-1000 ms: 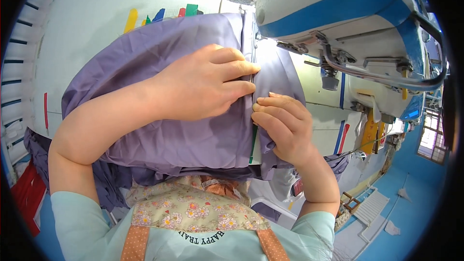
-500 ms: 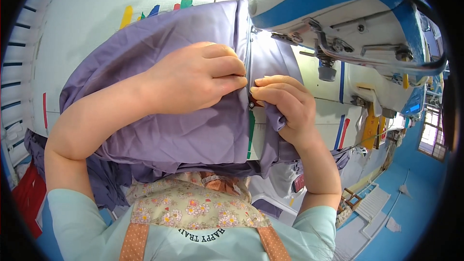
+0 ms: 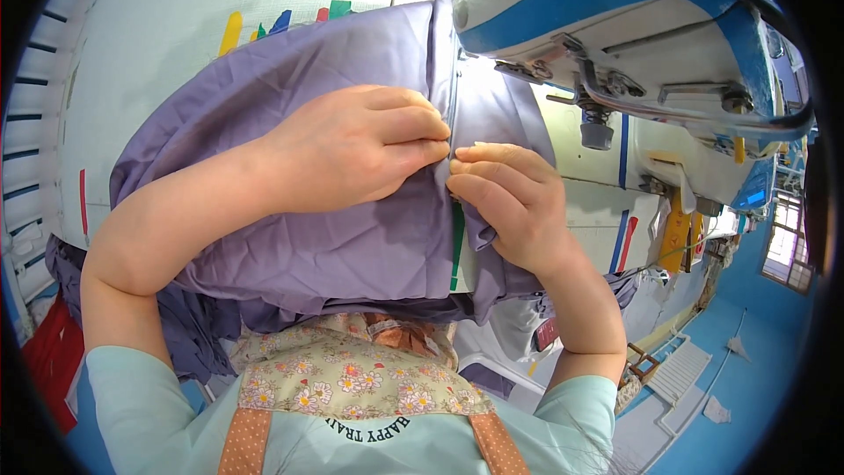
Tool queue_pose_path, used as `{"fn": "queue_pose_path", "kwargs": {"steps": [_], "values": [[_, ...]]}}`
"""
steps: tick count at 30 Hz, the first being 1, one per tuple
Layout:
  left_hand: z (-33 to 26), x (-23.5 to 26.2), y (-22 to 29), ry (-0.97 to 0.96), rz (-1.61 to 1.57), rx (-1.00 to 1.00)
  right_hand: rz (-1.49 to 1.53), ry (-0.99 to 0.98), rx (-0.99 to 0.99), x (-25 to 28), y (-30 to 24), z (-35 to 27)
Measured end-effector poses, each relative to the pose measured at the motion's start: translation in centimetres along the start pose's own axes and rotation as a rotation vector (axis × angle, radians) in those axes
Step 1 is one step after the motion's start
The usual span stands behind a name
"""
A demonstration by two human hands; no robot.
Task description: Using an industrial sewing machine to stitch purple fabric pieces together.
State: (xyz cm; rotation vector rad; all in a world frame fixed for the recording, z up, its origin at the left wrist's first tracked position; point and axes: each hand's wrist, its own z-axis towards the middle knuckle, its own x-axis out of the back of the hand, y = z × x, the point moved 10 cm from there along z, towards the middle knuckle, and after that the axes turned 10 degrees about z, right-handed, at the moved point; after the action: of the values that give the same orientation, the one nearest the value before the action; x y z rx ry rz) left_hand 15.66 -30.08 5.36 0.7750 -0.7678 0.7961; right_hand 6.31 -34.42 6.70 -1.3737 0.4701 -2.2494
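A large piece of smooth purple fabric [image 3: 272, 251] spreads over the white sewing table, with a narrow seam or strip [image 3: 453, 97] running from me toward the sewing machine [image 3: 563, 22]. My left hand [image 3: 374, 145] is closed, its fingertips pinching the fabric beside this strip. Just right of it, nearly touching, my right hand [image 3: 514, 198] pinches the strip's right edge, with a fold of purple cloth hanging under its fingers. What exactly lies between the fingertips is too small to make out. The machine's head hides the needle area, where a lamp lights the cloth.
Colored tape strips, such as a yellow one [image 3: 231, 32] and a green one [image 3: 457, 246], mark the table [image 3: 185, 62]. A metal knee-shaped bar [image 3: 686, 123] curves along the machine. Dark purple cloth [image 3: 189, 325] bunches at the front edge, and red material [image 3: 48, 356] lies lower left.
My right hand has shifted slightly left and its fingertips have closed in on the strip, covering the small round screw seen before. My left hand has barely moved.
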Motion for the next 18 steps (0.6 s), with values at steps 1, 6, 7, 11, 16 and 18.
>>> {"fn": "queue_pose_path", "kwargs": {"steps": [1,6,7,11,16,18], "values": [[0.1,0.0,-0.1,0.001,0.002,-0.011,-0.013,0.004,0.001,0.1,0.1,0.1],[0.8,0.0,-1.4,0.004,0.05,-0.018,-0.106,-0.034,-0.108,0.1,1.9,0.8],[0.9,0.1,-1.7,0.002,0.043,-0.01,-0.098,-0.025,-0.091,0.3,1.8,0.9],[1.0,-0.2,-2.4,-0.043,0.03,0.023,-0.074,-0.062,-0.085,0.1,2.2,1.1],[1.5,-0.5,-3.1,-0.026,0.055,0.033,-0.045,-0.048,-0.03,0.6,2.6,1.5],[1.7,-0.4,-3.5,-0.011,0.079,0.038,-0.1,-0.068,-0.07,0.4,3.3,1.5]]}}
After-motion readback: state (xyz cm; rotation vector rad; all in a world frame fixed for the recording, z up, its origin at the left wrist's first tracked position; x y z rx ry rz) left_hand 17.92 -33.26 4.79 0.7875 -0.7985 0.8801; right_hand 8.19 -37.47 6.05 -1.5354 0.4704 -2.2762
